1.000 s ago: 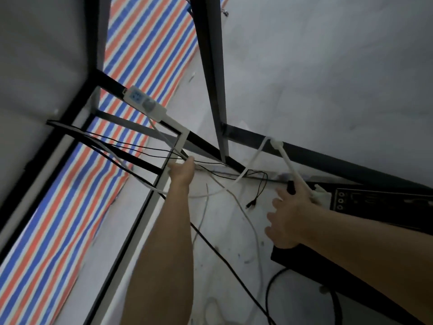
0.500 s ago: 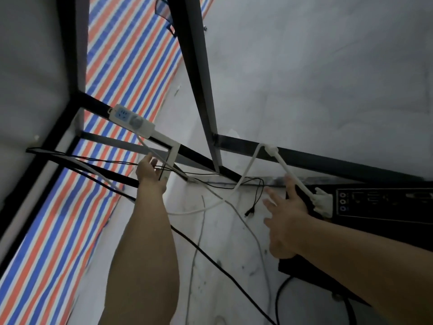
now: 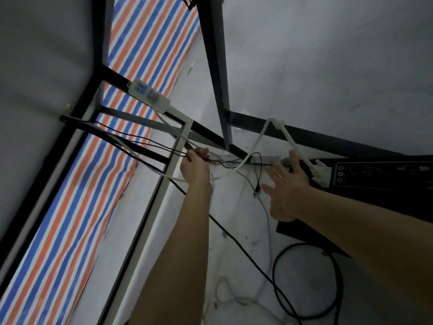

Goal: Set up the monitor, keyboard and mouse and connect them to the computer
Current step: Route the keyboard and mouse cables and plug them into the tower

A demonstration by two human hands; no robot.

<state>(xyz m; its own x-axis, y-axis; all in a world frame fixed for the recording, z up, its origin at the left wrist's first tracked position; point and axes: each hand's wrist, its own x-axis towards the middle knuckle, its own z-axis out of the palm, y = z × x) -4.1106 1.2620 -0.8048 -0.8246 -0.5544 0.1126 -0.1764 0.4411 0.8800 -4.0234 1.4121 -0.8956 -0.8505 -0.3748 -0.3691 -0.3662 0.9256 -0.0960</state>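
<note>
**Grip state.** The fingers [image 3: 201,151] of the left hand [image 3: 195,166] are curled round the thin black cables [image 3: 150,145], beside the white worktop leg [image 3: 180,146]. The fingers [image 3: 273,171] of the right hand [image 3: 287,186] are spread and released, grasping nothing. They hover just beside the rear panel of the computer [image 3: 384,177].

**Location of parts.** The computer lies on the floor [image 3: 234,219] with its ports facing the hands. A white cable [image 3: 293,141] runs over a black frame bar, and its connector [image 3: 322,172] sits against the rear panel. Whether it is fully seated cannot be told. A small loose plug [image 3: 257,190] hangs between the hands. A power strip [image 3: 148,95] rests on the frame above.

**Handling.**
- The thin cables are judged light, limp and prone to tangling. Draw them through gently and do not jerk them.
- Take hold at the moulded plug body, not on the cord, when inserting.
- The white cable appears thicker and stiffer. Support its connector squarely, since its pins are likely fragile.
- The computer is probably heavy. Leave it in place and bring the plugs to it.
</note>
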